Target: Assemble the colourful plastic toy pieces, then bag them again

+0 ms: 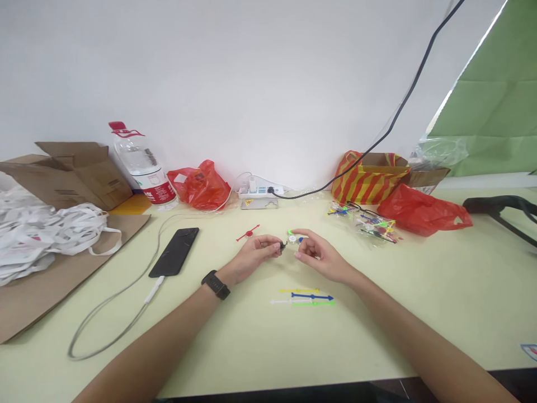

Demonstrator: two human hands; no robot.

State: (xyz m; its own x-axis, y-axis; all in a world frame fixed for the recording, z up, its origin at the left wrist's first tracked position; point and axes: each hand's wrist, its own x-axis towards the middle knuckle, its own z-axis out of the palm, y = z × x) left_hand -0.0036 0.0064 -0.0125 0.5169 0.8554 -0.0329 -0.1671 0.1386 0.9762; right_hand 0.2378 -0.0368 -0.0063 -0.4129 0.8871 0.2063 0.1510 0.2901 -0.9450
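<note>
Here, from where I stand, the person leans both arms over a pale table (235, 347). Left hand (255, 253), with a dark watch (216, 285) at the wrist: thumb and fingers pinch a small dark piece (282, 246) just above the tabletop, near the middle. Right hand (323, 256) facing it: thumb and forefinger spread apart, other fingers curled. Its forefinger tip is right by a white disc (292, 239) with green and blue bits around it; I cannot tell whether they touch.

Nearer the person, four plastic arrows lie sideways, close together: yellow (299, 290), blue (312, 296), white (289, 302), green (314, 304). A red arrow (249, 233) lies beyond the left hand. Off left, a black phone (174, 252), cable plugged in. Against the wall, a power strip (262, 192).
</note>
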